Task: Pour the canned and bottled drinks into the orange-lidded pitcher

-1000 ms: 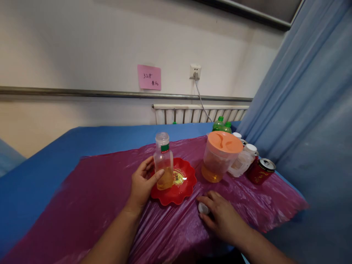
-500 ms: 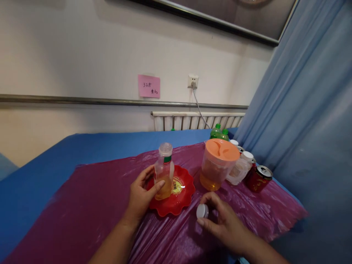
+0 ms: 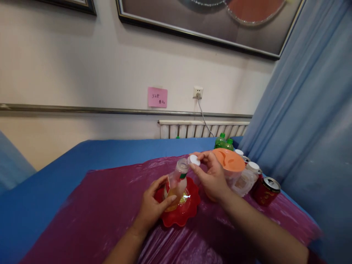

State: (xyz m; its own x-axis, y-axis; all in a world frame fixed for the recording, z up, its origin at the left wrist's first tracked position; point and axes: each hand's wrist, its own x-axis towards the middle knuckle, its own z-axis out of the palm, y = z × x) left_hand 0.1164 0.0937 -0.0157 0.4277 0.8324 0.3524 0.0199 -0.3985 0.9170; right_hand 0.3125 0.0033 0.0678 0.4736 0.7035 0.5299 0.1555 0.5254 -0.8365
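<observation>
My left hand [image 3: 155, 203] is wrapped round a clear bottle [image 3: 179, 182] with yellowish liquid in its lower part. The bottle leans slightly to the right over a red scalloped plate [image 3: 192, 209], its mouth uncovered. Between thumb and fingers, my right hand [image 3: 213, 176] pinches a white bottle cap [image 3: 194, 160] just right of the bottle's mouth. Behind that hand stands a clear pitcher with an orange lid [image 3: 229, 158]; the hand and forearm hide most of its body.
Right of the pitcher are a clear jar with a white lid [image 3: 246, 179] and a dark red can [image 3: 266, 191]. Green bottles [image 3: 220, 141] stand behind. Purple plastic sheeting [image 3: 110, 198] covers part of the blue surface [image 3: 115, 150]. A blue curtain [image 3: 308, 128] hangs at the right.
My right hand has risen with the cap from low beside the plate to the bottle's mouth. The bottle has tilted a little to the right. The view has shifted upward.
</observation>
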